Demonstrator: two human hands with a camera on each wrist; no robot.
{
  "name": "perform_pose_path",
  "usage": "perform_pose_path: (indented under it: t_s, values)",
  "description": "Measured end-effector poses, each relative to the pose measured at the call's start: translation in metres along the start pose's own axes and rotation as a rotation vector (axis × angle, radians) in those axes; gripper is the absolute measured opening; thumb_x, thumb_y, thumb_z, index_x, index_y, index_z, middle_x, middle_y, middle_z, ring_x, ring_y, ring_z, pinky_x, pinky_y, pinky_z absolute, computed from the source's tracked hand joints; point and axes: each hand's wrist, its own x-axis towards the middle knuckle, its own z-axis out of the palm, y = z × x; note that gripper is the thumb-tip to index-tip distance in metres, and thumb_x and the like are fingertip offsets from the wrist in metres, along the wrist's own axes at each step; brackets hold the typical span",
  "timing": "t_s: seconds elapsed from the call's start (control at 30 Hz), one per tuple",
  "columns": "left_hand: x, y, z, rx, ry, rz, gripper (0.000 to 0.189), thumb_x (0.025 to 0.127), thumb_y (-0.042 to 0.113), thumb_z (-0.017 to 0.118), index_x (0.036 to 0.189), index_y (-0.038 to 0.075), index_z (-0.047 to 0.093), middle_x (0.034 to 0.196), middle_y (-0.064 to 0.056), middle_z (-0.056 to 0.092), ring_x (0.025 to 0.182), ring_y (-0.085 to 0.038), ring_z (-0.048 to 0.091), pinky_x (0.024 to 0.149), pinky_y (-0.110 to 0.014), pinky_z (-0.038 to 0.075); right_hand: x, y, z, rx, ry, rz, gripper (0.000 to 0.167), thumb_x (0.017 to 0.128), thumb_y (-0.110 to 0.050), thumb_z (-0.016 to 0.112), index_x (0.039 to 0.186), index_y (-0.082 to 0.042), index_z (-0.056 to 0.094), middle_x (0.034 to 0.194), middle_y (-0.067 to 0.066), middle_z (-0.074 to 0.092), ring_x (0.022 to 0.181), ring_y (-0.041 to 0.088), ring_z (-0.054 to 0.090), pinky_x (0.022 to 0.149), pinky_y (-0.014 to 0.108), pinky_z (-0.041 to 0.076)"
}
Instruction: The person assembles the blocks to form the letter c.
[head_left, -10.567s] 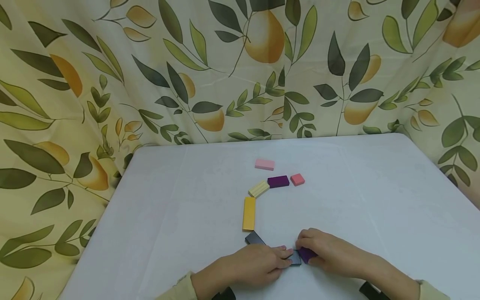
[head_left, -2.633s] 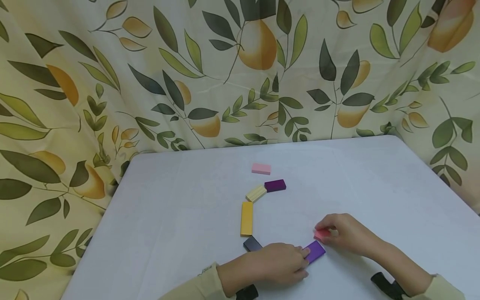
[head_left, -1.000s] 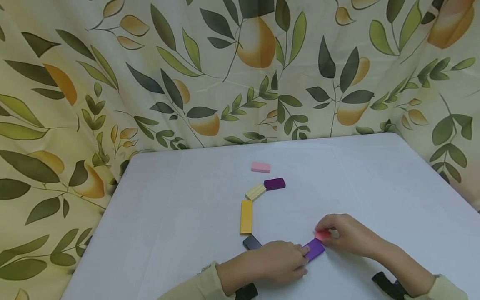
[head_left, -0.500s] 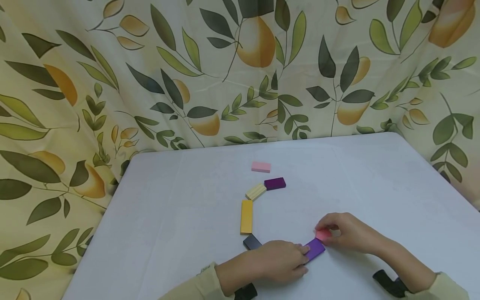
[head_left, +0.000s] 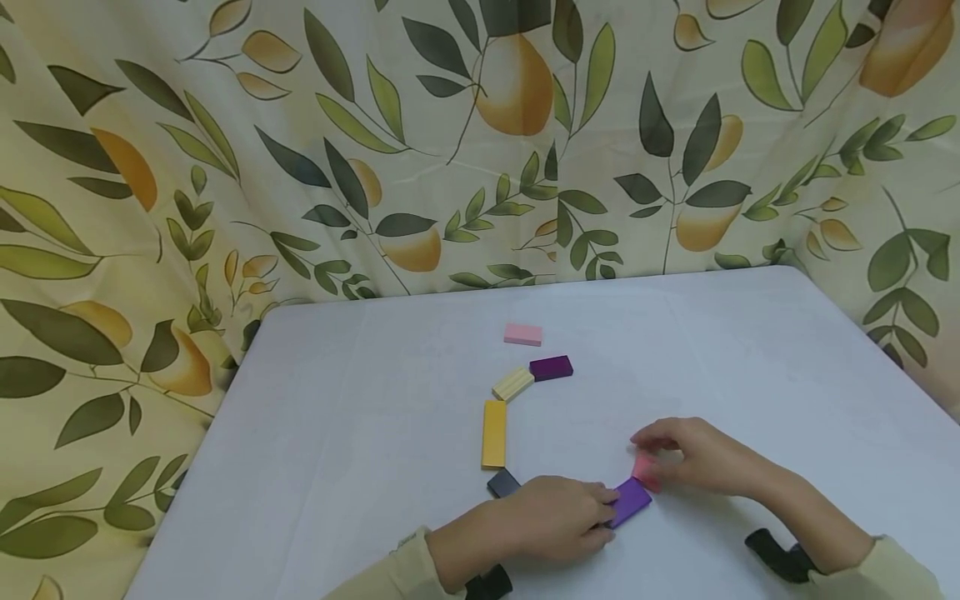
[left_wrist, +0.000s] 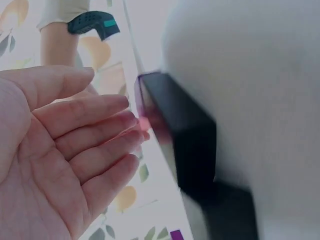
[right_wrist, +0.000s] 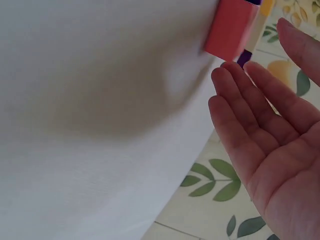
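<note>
Over the near part of the table, my left hand (head_left: 557, 518) lies with fingers extended, their tips at the purple block (head_left: 632, 502). It covers part of the row behind that block; in the left wrist view dark blocks (left_wrist: 192, 145) stand beside the hand (left_wrist: 75, 135). A coral-pink block (head_left: 645, 472) meets the far right end of the purple one. My right hand (head_left: 708, 454) hovers around the coral block in the head view. The right wrist view shows this hand (right_wrist: 275, 130) with fingers relaxed and thumb apart, the coral block (right_wrist: 231, 30) just beyond the fingertips.
A curved row runs from a dark grey block (head_left: 503, 483) through a yellow block (head_left: 493, 435) and a pale ribbed block (head_left: 513, 384) to a dark purple block (head_left: 551, 368). Farther back lies a light pink block (head_left: 522, 334). A patterned curtain (head_left: 450, 167) hangs behind the white table (head_left: 360, 400).
Earlier, the coral block lay by the dark purple block; my right hand brought it to the purple block. In the last half second it turned slightly and the right fingers loosened from it.
</note>
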Motion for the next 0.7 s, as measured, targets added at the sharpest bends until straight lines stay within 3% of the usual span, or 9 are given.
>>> perform_pose_path:
  t_s: [0.1,0.4,0.7]
  values:
    - [-0.003,-0.007,-0.005,-0.028,0.016,-0.009,0.036,0.097,0.034,0.045,0.129,0.021,0.055,0.135,0.014,0.044,0.123,0.006,0.032,0.098,-0.017,0.031,0.008,-0.004,-0.006,-0.011,0.018,0.048,0.038,0.079,-0.025,0.072,0.107,-0.001,0.064,0.103,0.005,0.065,0.093,0.024,0.06,0.08,0.042,0.049]
    - [-0.007,-0.038,-0.018,-0.071,0.054,-0.013,0.042,0.095,0.035,0.047,0.131,0.015,0.053,0.133,0.011,0.048,0.123,0.004,0.036,0.098,-0.017,0.03,0.039,-0.005,-0.032,-0.046,0.061,0.046,0.036,0.079,-0.02,0.072,0.106,0.003,0.064,0.103,0.013,0.065,0.095,0.028,0.06,0.081,0.046,0.048]
    - [-0.002,-0.069,-0.021,-0.104,0.105,-0.055,0.047,0.097,0.039,0.04,0.135,0.012,0.048,0.138,0.004,0.044,0.126,-0.003,0.035,0.101,-0.021,0.029,0.096,-0.001,-0.057,-0.057,0.069,0.075,0.032,0.082,-0.014,0.07,0.107,0.006,0.063,0.102,0.017,0.065,0.096,0.033,0.059,0.083,0.046,0.047]
